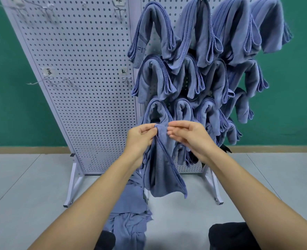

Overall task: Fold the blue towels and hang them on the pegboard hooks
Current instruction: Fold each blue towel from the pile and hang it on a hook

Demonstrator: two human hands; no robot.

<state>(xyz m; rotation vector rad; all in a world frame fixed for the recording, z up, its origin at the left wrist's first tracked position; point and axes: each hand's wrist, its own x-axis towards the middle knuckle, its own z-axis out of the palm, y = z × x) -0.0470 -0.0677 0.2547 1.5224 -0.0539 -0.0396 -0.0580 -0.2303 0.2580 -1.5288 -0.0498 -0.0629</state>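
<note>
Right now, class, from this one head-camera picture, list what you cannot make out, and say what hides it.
1. Hooks under the hanging towels: head view, covered by the cloth.
2. Pegboard labels: head view, too blurred to read.
3. Floor pile: partly behind the left forearm, so its towel count is unclear.
4. Right hand: fingertips meet the held towel, but an actual pinch is unclear.
</note>
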